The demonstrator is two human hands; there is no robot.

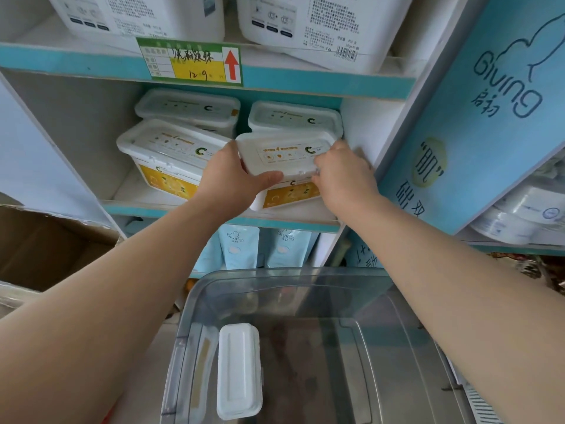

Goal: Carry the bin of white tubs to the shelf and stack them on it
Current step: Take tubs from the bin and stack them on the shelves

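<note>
A white tub with a yellow label sits at the front right of the middle shelf. My left hand grips its left side and my right hand grips its right front corner. Another white tub stands to its left on the same shelf. Behind them are two more tubs, one at the back left and one at the back right. Below my arms stands the clear plastic bin. One white tub lies on its side in the bin, near the left wall.
Large white containers fill the shelf above, over a price tag with a red arrow. Blue pouches stand on the shelf below. A blue "Giving" side panel rises at the right, a cardboard box at the left.
</note>
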